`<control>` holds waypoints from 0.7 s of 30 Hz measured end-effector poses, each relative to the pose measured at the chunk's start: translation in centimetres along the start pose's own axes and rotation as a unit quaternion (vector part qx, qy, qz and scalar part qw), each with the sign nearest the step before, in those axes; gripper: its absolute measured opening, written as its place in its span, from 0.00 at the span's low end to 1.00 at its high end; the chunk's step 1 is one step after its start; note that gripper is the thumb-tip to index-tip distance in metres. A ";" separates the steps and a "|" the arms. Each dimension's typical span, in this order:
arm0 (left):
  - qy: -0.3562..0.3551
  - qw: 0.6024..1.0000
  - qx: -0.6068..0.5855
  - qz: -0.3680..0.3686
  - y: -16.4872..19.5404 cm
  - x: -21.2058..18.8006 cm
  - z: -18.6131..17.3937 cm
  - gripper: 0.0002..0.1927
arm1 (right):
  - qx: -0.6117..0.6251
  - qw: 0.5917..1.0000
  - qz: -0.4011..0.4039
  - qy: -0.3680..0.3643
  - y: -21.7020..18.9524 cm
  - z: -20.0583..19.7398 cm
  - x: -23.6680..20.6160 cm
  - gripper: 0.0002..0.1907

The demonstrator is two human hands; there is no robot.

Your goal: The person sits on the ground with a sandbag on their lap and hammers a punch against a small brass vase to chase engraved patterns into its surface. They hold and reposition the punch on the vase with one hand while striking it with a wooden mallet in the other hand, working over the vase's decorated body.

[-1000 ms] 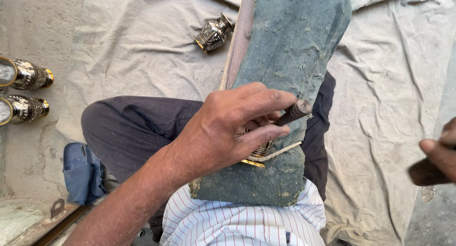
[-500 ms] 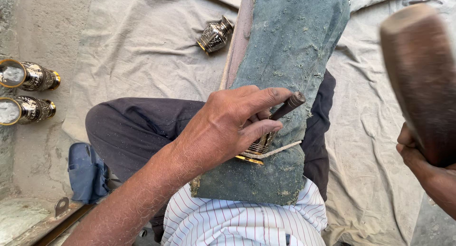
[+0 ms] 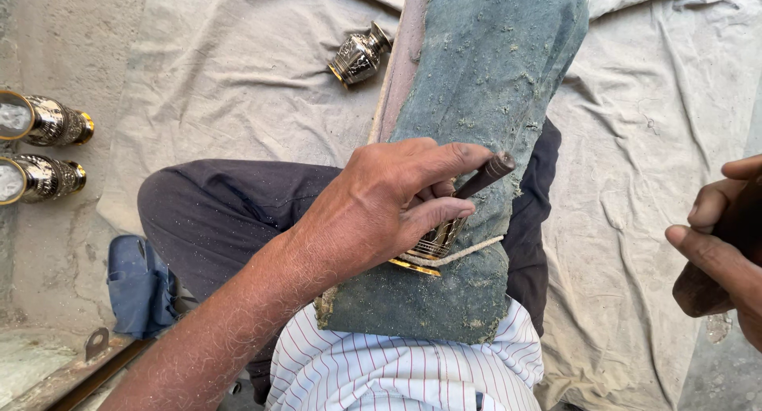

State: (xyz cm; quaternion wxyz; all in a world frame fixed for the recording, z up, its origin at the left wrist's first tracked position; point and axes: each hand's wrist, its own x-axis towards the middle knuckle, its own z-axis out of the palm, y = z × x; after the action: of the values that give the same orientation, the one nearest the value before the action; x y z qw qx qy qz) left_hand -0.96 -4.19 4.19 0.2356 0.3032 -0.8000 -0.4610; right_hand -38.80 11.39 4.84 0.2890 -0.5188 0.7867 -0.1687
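A long plank wrapped in rough, gritty blue-green cloth [image 3: 484, 85] slopes from the person's lap away over a creased pale drop sheet [image 3: 238, 85]; its lower end rests against a white shirt with thin red stripes [image 3: 397, 375], above dark trousers [image 3: 214, 208] dusted with fine specks; a small engraved metal cup [image 3: 432, 244], silver-toned with a bright brass rim, lies on its side on the padded plank, bound down by a pale cord [image 3: 468, 252] across its rim end; the left hand [image 3: 381, 208] lies over the cup, fingers curled and pressed together, pinching a slim dark metal punch [image 3: 484, 175] between thumb and forefinger; the punch slants up to the right, its lower end hidden under the fingers against the cup; the cup shows only below the fingertips, touching them; the right hand [image 3: 726, 248], at the frame's right edge and well apart from the plank, has its fingers wrapped around a dark brown wooden mallet handle [image 3: 702, 288]; a similar engraved vessel [image 3: 361, 55] lies on the sheet just left of the plank; two more [image 3: 44, 149] lie on bare concrete at the left edge; a blue folded cloth [image 3: 139, 284] sits beside the knee.
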 end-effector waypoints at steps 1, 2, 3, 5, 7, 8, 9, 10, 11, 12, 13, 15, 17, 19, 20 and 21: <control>0.001 1.000 0.003 0.003 0.0 0.0 0.0 0.25 | 0.016 1.000 -0.003 0.002 -0.4 0.0 0.1 0.26; 0.003 1.000 0.004 0.006 0.0 -0.1 0.0 0.25 | 0.007 1.000 0.019 -0.004 -0.8 0.0 0.0 0.24; 0.004 1.000 0.004 0.007 0.0 -0.2 0.0 0.24 | -0.047 0.999 -0.006 -0.010 -1.0 -0.1 0.2 0.23; 0.008 1.000 0.002 0.009 0.1 -0.2 0.1 0.24 | -0.197 0.975 -0.103 -0.017 -1.1 -0.1 0.4 0.24; 0.020 1.000 -0.009 0.001 0.2 -0.3 0.2 0.24 | -0.231 0.965 -0.126 -0.006 -0.3 -0.2 0.9 0.25; 0.032 0.999 -0.019 -0.007 0.2 -0.4 0.2 0.24 | -0.173 0.982 -0.077 0.009 0.3 -0.3 1.3 0.24; 0.043 0.998 -0.031 -0.017 0.3 -0.4 0.3 0.25 | -0.113 0.993 -0.027 0.021 1.2 -0.3 1.6 0.24; 0.041 0.999 -0.029 -0.020 0.3 -0.4 0.3 0.25 | -0.074 0.997 -0.012 0.024 2.2 -0.4 2.2 0.17; 0.039 0.999 -0.026 -0.023 0.3 -0.4 0.3 0.25 | -0.034 0.999 0.003 0.026 3.3 -0.6 2.8 0.11; 0.036 0.999 -0.024 -0.026 0.3 -0.4 0.3 0.24 | -0.016 0.999 0.013 0.029 4.4 -0.7 3.2 0.10; 0.038 0.998 -0.028 -0.029 0.3 -0.5 0.4 0.24 | 0.003 0.999 0.023 0.032 5.6 -0.9 3.6 0.11; 0.043 0.998 -0.037 -0.038 0.2 -0.5 0.5 0.24 | -0.007 0.999 0.030 0.037 7.7 -1.1 4.2 0.15; 0.053 0.997 -0.040 -0.028 0.1 -0.6 0.4 0.25 | -0.018 0.999 0.030 0.038 9.4 -1.3 4.5 0.16; 0.058 0.997 -0.043 -0.030 0.2 -0.7 0.4 0.26 | -0.035 0.999 0.025 0.029 10.3 -1.6 4.5 0.17; 0.058 0.997 -0.043 -0.038 0.3 -0.6 0.3 0.26 | -0.045 0.999 0.023 0.021 10.4 -1.8 4.6 0.18; 0.058 0.996 -0.043 -0.045 0.4 -0.7 0.3 0.26 | -0.051 0.998 0.013 0.017 10.4 -1.8 4.6 0.17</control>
State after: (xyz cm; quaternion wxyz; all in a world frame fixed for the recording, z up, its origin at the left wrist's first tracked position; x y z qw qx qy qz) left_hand -0.80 -3.40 4.32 0.2738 0.3548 -0.7500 -0.4865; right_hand -48.75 11.34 -0.92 0.2505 -0.5199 0.8056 -0.1339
